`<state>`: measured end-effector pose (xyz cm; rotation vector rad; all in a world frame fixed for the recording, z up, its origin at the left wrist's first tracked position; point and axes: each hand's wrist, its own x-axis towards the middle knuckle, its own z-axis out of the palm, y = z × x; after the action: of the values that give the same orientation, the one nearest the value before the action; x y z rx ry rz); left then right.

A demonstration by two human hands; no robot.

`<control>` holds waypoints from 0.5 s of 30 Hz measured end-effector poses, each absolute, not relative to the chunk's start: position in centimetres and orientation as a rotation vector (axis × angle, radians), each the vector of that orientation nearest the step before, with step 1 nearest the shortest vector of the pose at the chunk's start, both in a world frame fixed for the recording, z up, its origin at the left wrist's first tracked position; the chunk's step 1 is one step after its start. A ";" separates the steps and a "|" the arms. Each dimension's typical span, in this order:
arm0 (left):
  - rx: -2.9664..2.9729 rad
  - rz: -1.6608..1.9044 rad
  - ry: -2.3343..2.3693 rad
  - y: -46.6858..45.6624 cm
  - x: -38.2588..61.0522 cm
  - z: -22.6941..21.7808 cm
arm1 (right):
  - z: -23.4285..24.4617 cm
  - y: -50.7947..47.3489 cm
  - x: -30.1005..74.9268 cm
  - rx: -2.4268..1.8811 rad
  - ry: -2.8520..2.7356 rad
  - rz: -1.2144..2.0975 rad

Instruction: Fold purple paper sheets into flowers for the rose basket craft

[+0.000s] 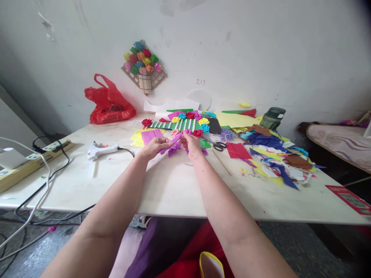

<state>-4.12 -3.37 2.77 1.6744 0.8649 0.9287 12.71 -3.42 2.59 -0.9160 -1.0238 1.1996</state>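
Note:
My left hand pinches a strip of purple crepe paper just above the table. Closed on the same paper from the other side is my right hand, its fingertips partly hidden behind the hand. Right beyond both hands lies a green panel with white strips, ringed by paper roses in several colours, such as a yellow rose and a red rose. More purple paper lies flat beside my left hand. Black scissors and a thin wooden stick rest to the right of my right hand.
A white glue gun with a black cord lies at left, near a power strip. Paper scraps heap at right, before a green bottle. A red plastic bag stands against the wall. The table edge is close.

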 end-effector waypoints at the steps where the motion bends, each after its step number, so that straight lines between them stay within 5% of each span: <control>1: 1.661 0.946 0.864 -3.4 -4.1 2.7 | 2.6 -3.4 12.7 -0.910 -1.019 1.235; 15: 1.803 0.857 1.041 -3.8 -2.8 2.7 | 1.0 -2.4 11.7 -1.004 -1.092 1.052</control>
<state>-2.77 -3.80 2.66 1.8033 1.0415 0.8568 11.72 -2.43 0.99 -1.0042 -1.0923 1.0522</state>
